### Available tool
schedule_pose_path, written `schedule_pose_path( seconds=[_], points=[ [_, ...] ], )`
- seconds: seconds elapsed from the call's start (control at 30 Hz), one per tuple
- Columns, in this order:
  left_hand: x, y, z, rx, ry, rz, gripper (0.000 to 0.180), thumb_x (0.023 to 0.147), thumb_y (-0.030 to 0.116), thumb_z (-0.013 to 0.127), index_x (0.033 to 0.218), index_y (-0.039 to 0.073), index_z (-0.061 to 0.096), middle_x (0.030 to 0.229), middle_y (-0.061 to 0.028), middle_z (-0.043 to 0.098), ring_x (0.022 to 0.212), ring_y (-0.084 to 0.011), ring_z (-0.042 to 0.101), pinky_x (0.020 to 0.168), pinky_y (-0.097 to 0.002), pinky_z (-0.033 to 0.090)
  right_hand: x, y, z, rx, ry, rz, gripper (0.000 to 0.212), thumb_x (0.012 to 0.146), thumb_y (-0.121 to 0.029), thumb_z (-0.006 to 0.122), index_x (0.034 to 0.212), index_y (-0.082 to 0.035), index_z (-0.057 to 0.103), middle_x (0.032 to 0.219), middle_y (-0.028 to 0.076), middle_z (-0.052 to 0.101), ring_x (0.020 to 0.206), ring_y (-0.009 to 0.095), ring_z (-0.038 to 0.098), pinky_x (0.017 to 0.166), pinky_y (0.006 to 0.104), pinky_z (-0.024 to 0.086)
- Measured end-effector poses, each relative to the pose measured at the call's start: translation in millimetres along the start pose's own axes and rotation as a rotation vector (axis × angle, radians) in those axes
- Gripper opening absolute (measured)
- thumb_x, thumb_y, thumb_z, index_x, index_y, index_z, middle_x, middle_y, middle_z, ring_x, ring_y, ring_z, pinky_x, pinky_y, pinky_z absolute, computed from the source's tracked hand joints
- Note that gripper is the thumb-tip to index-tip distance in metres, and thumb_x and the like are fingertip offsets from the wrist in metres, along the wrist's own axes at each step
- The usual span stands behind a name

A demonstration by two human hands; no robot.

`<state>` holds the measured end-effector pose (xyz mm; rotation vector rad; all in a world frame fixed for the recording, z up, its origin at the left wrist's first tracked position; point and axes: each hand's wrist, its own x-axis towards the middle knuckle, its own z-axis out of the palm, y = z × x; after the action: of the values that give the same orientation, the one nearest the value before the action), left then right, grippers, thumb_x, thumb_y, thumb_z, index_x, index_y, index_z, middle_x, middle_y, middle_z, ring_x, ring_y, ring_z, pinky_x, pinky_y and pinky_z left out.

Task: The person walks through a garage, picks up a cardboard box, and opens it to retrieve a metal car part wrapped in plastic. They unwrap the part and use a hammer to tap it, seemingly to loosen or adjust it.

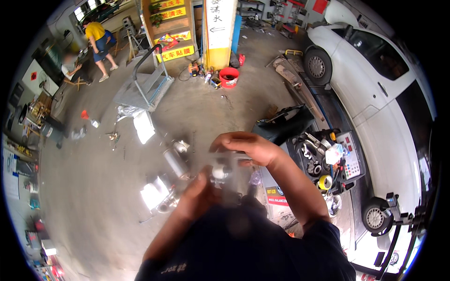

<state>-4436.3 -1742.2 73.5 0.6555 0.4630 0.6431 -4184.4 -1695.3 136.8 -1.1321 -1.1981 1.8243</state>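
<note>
In front of my body I hold a see-through plastic package [228, 180] between both hands. A whitish rounded part shows inside it; blur hides what kind of part it is. My left hand [196, 189] grips the near left side, thumb upward. At the far side, my right hand [249, 147] curls over the package's upper edge with its fingers bent. On the floor just beyond my left hand lie a grey metal cylinder [175, 162] and a white sheet [154, 193] beside some metal parts.
A wheel balancer [350, 157] with tools and small parts on top stands at my right. Past it is a white car [370, 89]. Ahead are a platform trolley [140, 89], a red bucket [229, 78] and a pillar [218, 42]. Two people [97, 40] are at the far left.
</note>
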Motion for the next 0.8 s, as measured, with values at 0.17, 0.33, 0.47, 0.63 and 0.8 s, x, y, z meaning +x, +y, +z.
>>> schedule_pose_path(
  seconds=[0.17,0.33,0.47,0.63,0.8],
  points=[
    [2.1,-1.8,17.9,0.029,0.017,-0.103,0.099,0.102,0.079,0.058,0.169,0.01,0.035,0.152,-0.0234,0.058,0.122,-0.0473,0.072,0.1,-0.0648,0.06,23.8,8.0,-8.7,-0.129,-0.273,-0.007,0.049,0.111,-0.05,0.06,0.127,-0.007,0.076,0.101,0.001,0.073,0.063,0.008,0.054,0.051,0.0235,0.037],
    [8.7,0.4,17.5,-0.066,0.031,0.024,0.088,0.106,0.07,0.062,0.166,0.01,0.039,0.146,-0.0224,0.062,0.135,-0.0428,0.064,0.106,-0.0673,0.057,33.3,19.8,-8.0,-0.091,0.076,0.045,0.056,0.113,-0.059,0.056,0.138,-0.011,0.072,0.116,0.007,0.074,0.085,0.014,0.066,0.064,0.0294,0.054],
    [8.2,-2.9,-0.7,-0.044,0.06,0.075,0.079,0.11,0.063,0.059,0.163,0.007,0.041,0.151,-0.0206,0.059,0.141,-0.04,0.06,0.115,-0.0685,0.051,29.2,49.8,-5.8,-0.018,0.37,-0.078,0.06,0.117,-0.056,0.049,0.136,-0.003,0.07,0.11,0.014,0.077,0.077,0.019,0.072,0.07,0.0349,0.062],
    [18.8,-4.1,-12.7,-0.046,0.156,0.181,0.075,0.112,0.061,0.056,0.161,0.005,0.043,0.152,-0.0215,0.059,0.14,-0.0416,0.061,0.12,-0.069,0.045,-10.0,80.4,10.5,-0.037,0.285,-0.101,0.058,0.121,-0.047,0.043,0.117,0.004,0.072,0.087,0.01,0.073,0.072,0.016,0.069,0.067,0.0307,0.058],
    [24.8,-9.8,-19.6,-0.077,0.168,0.224,0.068,0.117,0.056,0.049,0.16,0.004,0.043,0.15,-0.0248,0.059,0.143,-0.0457,0.058,0.124,-0.0654,0.042,-38.3,94.1,32.4,-0.058,0.338,0.017,0.06,0.121,-0.048,0.043,0.111,0.003,0.073,0.085,0.012,0.075,0.072,0.019,0.071,0.069,0.033,0.057]
  ],
)
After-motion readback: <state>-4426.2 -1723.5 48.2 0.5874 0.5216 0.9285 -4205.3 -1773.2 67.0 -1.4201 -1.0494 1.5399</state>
